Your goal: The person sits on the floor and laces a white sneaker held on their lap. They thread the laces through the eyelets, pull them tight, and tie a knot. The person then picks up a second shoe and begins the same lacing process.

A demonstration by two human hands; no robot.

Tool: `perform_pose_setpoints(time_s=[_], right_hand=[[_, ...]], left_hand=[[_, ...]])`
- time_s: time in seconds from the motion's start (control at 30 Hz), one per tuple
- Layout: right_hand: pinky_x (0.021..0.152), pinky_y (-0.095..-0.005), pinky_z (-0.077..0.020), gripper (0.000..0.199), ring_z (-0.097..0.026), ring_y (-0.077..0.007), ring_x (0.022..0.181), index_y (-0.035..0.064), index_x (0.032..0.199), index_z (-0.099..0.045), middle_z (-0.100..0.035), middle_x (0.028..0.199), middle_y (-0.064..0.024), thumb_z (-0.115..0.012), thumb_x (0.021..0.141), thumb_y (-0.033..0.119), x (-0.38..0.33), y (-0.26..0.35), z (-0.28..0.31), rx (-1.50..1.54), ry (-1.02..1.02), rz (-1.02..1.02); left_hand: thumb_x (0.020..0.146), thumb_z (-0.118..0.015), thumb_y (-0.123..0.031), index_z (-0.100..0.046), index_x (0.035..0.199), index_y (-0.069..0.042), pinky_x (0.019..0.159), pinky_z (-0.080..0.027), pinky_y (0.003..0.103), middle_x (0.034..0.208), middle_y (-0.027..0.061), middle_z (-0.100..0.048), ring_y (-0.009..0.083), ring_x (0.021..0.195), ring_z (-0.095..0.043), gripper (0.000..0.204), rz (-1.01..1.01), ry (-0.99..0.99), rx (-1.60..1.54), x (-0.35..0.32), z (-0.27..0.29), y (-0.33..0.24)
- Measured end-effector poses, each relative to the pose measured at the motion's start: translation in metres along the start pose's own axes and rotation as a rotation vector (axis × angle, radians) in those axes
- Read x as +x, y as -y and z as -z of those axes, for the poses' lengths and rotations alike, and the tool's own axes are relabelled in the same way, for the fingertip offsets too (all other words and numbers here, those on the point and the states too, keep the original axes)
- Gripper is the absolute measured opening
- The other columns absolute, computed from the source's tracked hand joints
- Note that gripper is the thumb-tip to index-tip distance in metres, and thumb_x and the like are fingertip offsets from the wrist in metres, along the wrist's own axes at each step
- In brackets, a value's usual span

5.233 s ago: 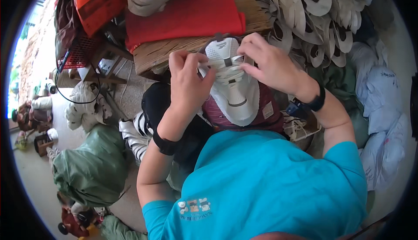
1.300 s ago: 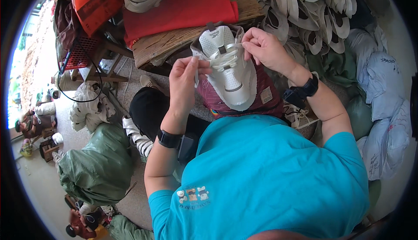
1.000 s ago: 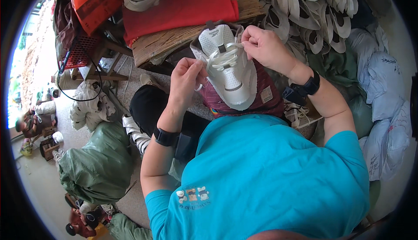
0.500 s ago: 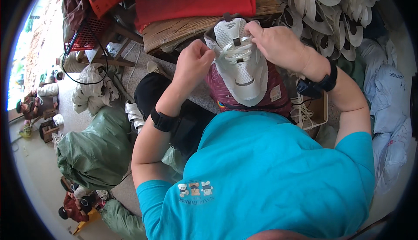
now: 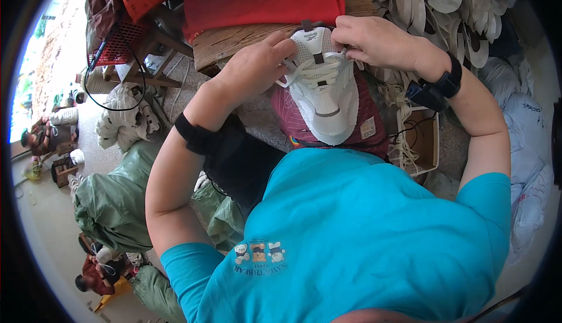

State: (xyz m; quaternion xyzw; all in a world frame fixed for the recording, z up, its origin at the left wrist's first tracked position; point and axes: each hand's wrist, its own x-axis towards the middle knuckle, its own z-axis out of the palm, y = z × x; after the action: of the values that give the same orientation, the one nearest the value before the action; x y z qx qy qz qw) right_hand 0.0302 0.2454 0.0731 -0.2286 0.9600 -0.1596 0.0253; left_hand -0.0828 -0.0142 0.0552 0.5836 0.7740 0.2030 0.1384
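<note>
A white shoe upper with mesh panels rests on a maroon striped cloth on my lap, its toe toward me. White lace crosses its tongue through several eyelets. At the upper's left collar edge, my left hand is closed in a pinch on the lace, and a loop of it hangs beneath the fingers. My right hand pinches at the opposite eyelet edge, with lace leading to its fingertips. The fingers partly hide both lace ends.
Beyond the shoe, a wooden table bears a red cloth. Bundled shoe parts hang far right, above white sacks. A box with laces stands right of my lap. Green sacks and other people are at left.
My left hand has moved up and right onto the shoe's collar edge, its elbow swinging outward. A lace loop now shows under it. My right hand has shifted slightly right along the edge.
</note>
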Motion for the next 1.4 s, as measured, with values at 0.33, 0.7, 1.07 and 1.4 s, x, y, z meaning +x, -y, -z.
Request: perform_pose_setpoints(time_s=[0.33, 0.7, 1.07, 1.4], right_hand=[[0.073, -0.0408, -0.0487, 0.026, -0.063, -0.0282, 0.084, 0.0033, 0.082, -0.068, -0.059, 0.087, -0.0104, -0.066, 0.091, 0.027, 0.007, -0.009, -0.004, 0.226, 0.020, -0.266], [0.066, -0.0375, -0.0502, 0.024, -0.065, -0.0258, 0.074, 0.0007, 0.077, -0.069, -0.066, 0.079, -0.0142, -0.071, 0.077, 0.024, 0.047, 0.005, 0.011, 0.089, 0.414, -0.429], [0.069, -0.0245, -0.0490, 0.013, -0.061, -0.0072, 0.080, -0.0006, 0.093, -0.069, -0.063, 0.089, -0.0011, -0.069, 0.092, 0.012, 0.012, 0.047, 0.025, 0.573, -0.583, -0.267], [0.080, -0.0215, -0.0497, 0.021, -0.060, -0.0055, 0.083, 0.0042, 0.109, -0.067, -0.067, 0.095, 0.0004, -0.059, 0.101, 0.022, 0.019, 0.034, 0.046, 1.352, -0.460, -0.090]], left_hand=[[0.088, -0.071, -0.024, -0.069, 0.092, -0.006, 0.073, -0.050, 0.040, 0.093, 0.0112, -0.058, 0.0321, 0.082, -0.061, 0.018, -0.047, -0.077, -0.136, 0.003, -0.006, 0.026], [0.086, -0.070, -0.016, -0.075, 0.091, -0.001, 0.072, -0.045, 0.029, 0.088, 0.0045, -0.054, 0.0150, 0.082, -0.055, 0.016, 0.142, -0.144, -0.442, 0.003, -0.027, 0.028], [0.098, -0.065, -0.020, -0.073, 0.092, 0.000, 0.085, -0.042, 0.025, 0.108, 0.0027, -0.059, 0.0095, 0.098, -0.054, 0.022, -0.074, -0.584, -0.683, 0.032, 0.023, -0.047], [0.104, -0.053, -0.021, -0.065, 0.099, 0.000, 0.074, -0.050, 0.023, 0.096, 0.0088, -0.068, 0.0102, 0.084, -0.063, 0.025, -0.203, -0.359, -1.270, 0.019, 0.054, -0.074]])
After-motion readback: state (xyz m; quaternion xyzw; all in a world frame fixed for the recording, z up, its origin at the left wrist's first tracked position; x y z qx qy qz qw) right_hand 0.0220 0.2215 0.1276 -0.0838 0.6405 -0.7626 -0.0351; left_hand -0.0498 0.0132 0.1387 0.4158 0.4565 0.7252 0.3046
